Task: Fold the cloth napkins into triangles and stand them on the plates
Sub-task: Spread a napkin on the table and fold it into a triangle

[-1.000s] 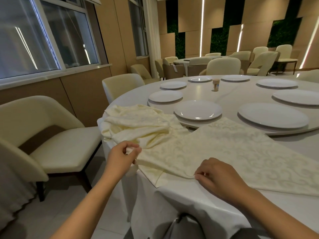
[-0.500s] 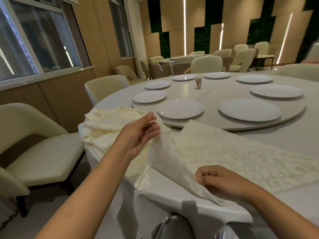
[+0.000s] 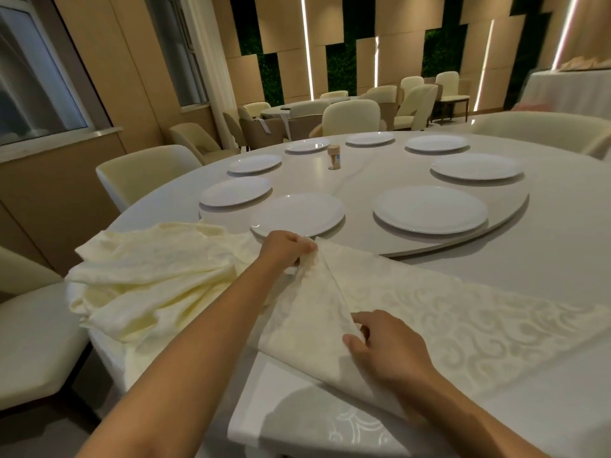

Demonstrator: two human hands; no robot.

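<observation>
The left hand [image 3: 287, 247] has carried the napkin's near corner right across now, up toward the far edge, and it pinches that corner just short of the nearest plate [image 3: 297, 214]. A second ago that same corner lay at the table's rim; half a second ago it was in mid-air. The right hand [image 3: 380, 345] sits lower, fingers curled on the fold line, pinning the cloth where it turns over. So the patterned napkin [image 3: 446, 322] lies spread on the table [image 3: 545, 259] in front of the person, its left part doubled over into a slanting flap. To my eye that's the first diagonal fold going down, not yet pressed flat. The heap of spare napkins [image 3: 148, 276] waits at the left, untouched. Every plate is bare, so there is plenty of work ahead.
</observation>
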